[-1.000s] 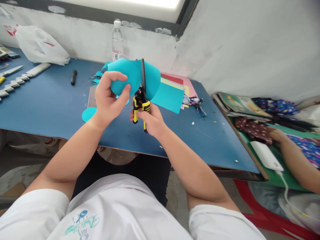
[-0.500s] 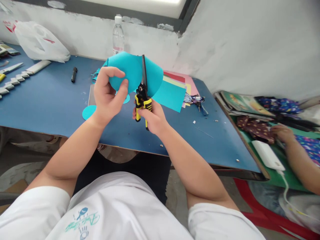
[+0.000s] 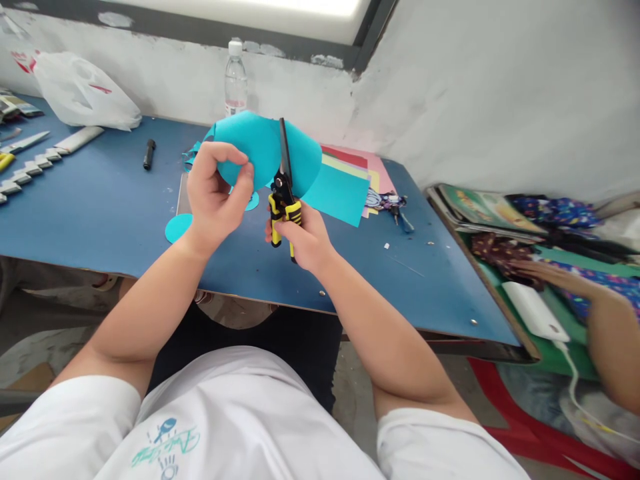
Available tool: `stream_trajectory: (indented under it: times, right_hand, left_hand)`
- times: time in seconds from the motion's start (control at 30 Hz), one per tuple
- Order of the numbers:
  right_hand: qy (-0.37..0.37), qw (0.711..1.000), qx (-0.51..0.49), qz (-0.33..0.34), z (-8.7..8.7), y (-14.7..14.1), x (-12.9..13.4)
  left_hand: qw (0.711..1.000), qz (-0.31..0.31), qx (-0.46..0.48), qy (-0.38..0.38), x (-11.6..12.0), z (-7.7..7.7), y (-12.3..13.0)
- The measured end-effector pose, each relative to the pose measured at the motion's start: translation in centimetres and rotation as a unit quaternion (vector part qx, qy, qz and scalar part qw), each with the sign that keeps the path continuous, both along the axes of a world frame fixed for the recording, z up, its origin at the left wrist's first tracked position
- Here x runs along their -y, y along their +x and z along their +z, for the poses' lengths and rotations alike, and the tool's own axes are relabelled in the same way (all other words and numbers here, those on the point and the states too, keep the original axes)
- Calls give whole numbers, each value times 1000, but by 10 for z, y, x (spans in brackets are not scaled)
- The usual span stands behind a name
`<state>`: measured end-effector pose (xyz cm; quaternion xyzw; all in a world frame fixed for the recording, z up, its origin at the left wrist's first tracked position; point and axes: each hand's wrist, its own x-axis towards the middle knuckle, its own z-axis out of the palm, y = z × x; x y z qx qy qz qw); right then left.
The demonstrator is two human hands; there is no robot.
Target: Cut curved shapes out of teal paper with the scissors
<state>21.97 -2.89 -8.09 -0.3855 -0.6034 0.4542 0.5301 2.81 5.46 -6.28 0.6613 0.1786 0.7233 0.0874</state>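
Observation:
Between thumb and forefinger, my left hand pinches a piece of turquoise paper held up above the table. My right hand grips scissors with yellow-and-black handles, their dark blade pointing up across the paper. The paper curves on both sides of the blade. Lying on the table under my left wrist is a turquoise paper disc. A flat turquoise sheet rests behind my right hand, on top of red, yellow and pink sheets.
The blue table bears a black marker, a water bottle, a white plastic bag and a folded white strip. Keys lie right of the paper. At the right, a co-worker's arm reaches over a green table near a white power bank.
The view has shifted slightly. My hands, the scissors and the paper hold nearly the same pose. The co-worker's hand at the right has changed position and looks flatter.

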Motion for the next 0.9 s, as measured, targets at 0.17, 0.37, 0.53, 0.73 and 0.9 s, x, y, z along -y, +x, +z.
stream_trajectory:
  times: [0.17, 0.37, 0.53, 0.73, 0.9]
  right_hand:
    - [-11, 1000, 7, -3, 3, 1, 1]
    - [-10, 1000, 7, -3, 2, 2, 1]
    - [-8, 1000, 11, -9, 1, 2, 0]
    - [-7, 1000, 14, -9, 1, 4, 0]
    - [-6, 1000, 18, -13, 2, 3, 1]
  left_hand:
    - [1000, -19, -2, -20, 2, -1, -2]
    - [1000, -7, 4, -25, 0, -1, -1]
    - [1000, -18, 3, -12, -4, -3, -2]
    - [1000, -6, 12, -12, 7, 5, 1]
    - [999, -1, 37, 26, 14, 11, 6]
